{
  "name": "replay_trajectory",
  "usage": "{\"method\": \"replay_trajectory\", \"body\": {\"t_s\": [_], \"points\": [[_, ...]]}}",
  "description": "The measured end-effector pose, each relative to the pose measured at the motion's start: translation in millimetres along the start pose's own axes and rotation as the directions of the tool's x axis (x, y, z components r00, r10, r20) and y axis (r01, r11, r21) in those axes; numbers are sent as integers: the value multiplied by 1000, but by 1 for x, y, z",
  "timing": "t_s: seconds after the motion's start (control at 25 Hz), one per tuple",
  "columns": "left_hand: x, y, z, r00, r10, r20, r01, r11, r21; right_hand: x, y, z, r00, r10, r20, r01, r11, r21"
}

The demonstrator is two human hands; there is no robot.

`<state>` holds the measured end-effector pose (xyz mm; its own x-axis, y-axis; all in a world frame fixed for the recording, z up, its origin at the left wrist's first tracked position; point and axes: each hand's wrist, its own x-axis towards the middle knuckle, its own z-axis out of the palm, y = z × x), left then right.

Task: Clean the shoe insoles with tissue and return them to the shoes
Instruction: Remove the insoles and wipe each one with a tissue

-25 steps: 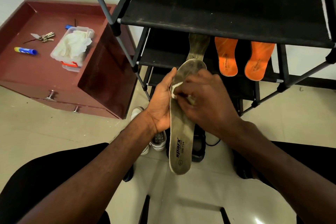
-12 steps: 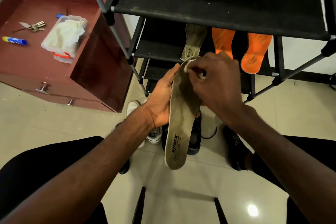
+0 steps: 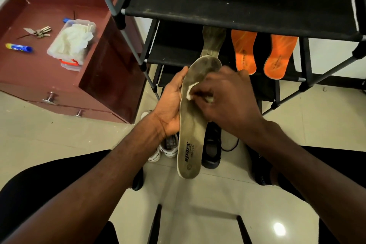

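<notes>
My left hand (image 3: 172,103) grips the left edge of a dirty grey insole (image 3: 191,138), heel end toward me, toe end pointing at the shoe rack. My right hand (image 3: 227,97) lies across the insole's middle and presses a small wad of white tissue (image 3: 190,91) against it. A second grey insole (image 3: 213,42) and two orange insoles (image 3: 243,52) (image 3: 280,55) lie on the rack's middle shelf. White shoes (image 3: 168,145) and a dark shoe (image 3: 212,148) stand on the floor under the held insole, partly hidden by it.
The black shoe rack (image 3: 233,0) stands straight ahead. To the left is a maroon cabinet (image 3: 39,73) bearing a clear box of tissues (image 3: 72,42), keys (image 3: 40,31) and a blue-capped tube (image 3: 18,47). Another dark shoe (image 3: 261,172) sits by my right leg. Black chair legs (image 3: 156,222) show below.
My right hand with the tissue slid up to the insole's toe end, then back down to its middle. The left hand has kept its hold on the insole.
</notes>
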<state>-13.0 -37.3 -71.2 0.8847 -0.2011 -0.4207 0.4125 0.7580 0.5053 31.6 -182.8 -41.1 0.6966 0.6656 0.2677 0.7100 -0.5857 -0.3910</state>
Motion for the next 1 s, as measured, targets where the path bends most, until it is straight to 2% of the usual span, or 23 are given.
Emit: {"method": "replay_trajectory", "body": {"t_s": [0.08,0.12,0.2,0.28,0.32,0.44,0.48,0.6,0.64,0.68,0.72,0.8,0.88,0.96,1.0], "points": [[1,-2,0,1000,-5,-4,5,999,31,5,12,-2,975,167,-147,-170,985,-12],[1,-2,2,1000,-11,4,11,1000,29,8,12,-2,962,206,-177,-206,978,21],[-1,-2,4,1000,-11,0,11,1000,12,7,3,4,991,92,-94,-82,991,109],[-1,-1,2,1000,-9,-24,9,1000,-12,2,-6,4,998,-49,37,45,993,109],[-1,-1,0,1000,-10,-20,9,1000,-19,3,-2,0,998,-38,42,36,998,51],[1,-1,1,1000,6,27,-5,1000,-20,11,16,-3,977,164,-140,-170,985,-32],[2,0,2,1000,15,24,-15,1000,-15,12,14,0,981,158,-117,-159,987,0],[4,1,-3,999,10,47,-9,1000,-10,3,0,3,986,-85,143,65,988,141],[3,-1,-4,999,0,51,1,1000,-18,1,2,0,978,-100,184,79,990,119],[2,-3,-4,999,-7,34,8,1000,-15,2,9,-2,987,-52,153,42,997,67],[2,-4,-4,1000,-6,21,6,1000,-14,4,17,-2,998,24,65,-25,999,21],[3,-5,0,1000,14,21,-14,1000,-24,6,21,3,990,124,-72,-119,991,65],[3,-1,4,998,30,52,-27,999,-44,3,5,14,997,54,-51,-39,965,260],[3,6,-2,996,52,66,-47,996,-82,-3,-10,15,993,-98,70,60,909,413],[3,8,-6,996,61,65,-55,994,-95,-4,-11,11,975,-175,137,101,898,427]]}}
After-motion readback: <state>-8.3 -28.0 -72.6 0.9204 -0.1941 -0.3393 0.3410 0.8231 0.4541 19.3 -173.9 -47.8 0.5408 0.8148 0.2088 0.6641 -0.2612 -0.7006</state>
